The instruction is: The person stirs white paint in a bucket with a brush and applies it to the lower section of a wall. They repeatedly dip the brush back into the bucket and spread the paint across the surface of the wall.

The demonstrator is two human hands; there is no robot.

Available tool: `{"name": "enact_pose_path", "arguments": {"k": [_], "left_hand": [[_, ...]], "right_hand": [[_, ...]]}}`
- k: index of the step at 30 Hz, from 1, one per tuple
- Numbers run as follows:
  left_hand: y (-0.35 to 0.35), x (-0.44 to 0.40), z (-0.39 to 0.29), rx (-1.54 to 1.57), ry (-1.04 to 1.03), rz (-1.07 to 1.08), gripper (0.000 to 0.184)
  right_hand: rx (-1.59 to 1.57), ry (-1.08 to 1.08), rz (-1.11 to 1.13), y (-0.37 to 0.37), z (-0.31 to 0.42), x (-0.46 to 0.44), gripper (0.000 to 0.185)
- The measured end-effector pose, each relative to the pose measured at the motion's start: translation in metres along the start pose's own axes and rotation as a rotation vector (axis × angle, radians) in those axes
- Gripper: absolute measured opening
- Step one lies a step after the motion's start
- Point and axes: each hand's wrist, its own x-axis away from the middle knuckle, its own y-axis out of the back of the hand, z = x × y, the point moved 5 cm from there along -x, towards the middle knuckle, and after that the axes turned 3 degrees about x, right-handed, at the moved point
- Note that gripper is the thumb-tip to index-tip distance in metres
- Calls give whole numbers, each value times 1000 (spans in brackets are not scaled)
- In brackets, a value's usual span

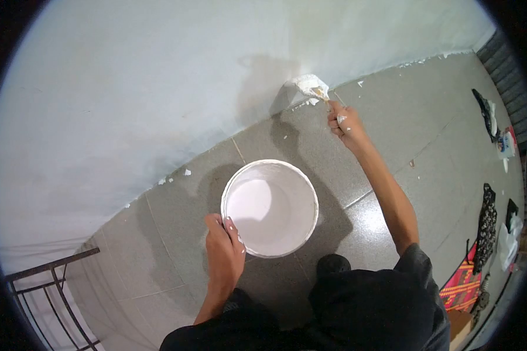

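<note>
My left hand (224,245) is closed on the near left rim of a white bucket (314,213). White paint (249,200) shows inside the bucket, and its rim is coated too. Out to the upper right, my right hand (346,124) grips the handle of a paintbrush (311,85) thickly covered in white. The brush head is at the foot of the pale wall (158,76), where wall and floor meet; whether it touches the wall I cannot tell. White specks mark the fingers of both hands.
Grey floor tiles (175,251) carry white flakes along the wall. A dark metal frame (52,275) stands at lower left. On the right lie a patterned cloth (485,228), a white plastic bag (508,241) and a red woven cloth (459,289). A corrugated shutter (506,76) borders the far right.
</note>
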Motion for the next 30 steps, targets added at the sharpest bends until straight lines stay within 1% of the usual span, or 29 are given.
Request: {"name": "enact_pose_path", "arguments": {"k": [4,7,10,13,15,16,18,23,26,29,30], "left_hand": [[-1,1,1,31,39,21,15],[-5,1,5,48,25,25,15],[-8,2,15,43,8,-4,14],[-9,1,19,31,-2,-24,14],[-10,3,25,35,32,-17,14],[-10,3,29,37,49,-13,14],[-9,2,33,36,51,-18,14],[-8,4,42,79,77,-11,18],[-8,5,41,97,101,11,19],[-8,6,40,114,127,24,20],[-8,6,40,104,126,26,20]], "right_hand": [[-61,76,7,-11,48,24,27],[-26,143,12,-17,81,43,28],[-81,205,58,-27,106,61,30],[-37,379,55,-36,129,72,33],[-18,444,25,-44,130,72,33],[-8,477,10,-48,128,71,33],[38,467,-20,-54,111,60,33],[127,445,-23,-55,43,39,35],[253,435,-113,-46,-4,29,39],[458,347,-230,-38,-42,18,43],[488,379,-243,-35,-56,11,43]]}}
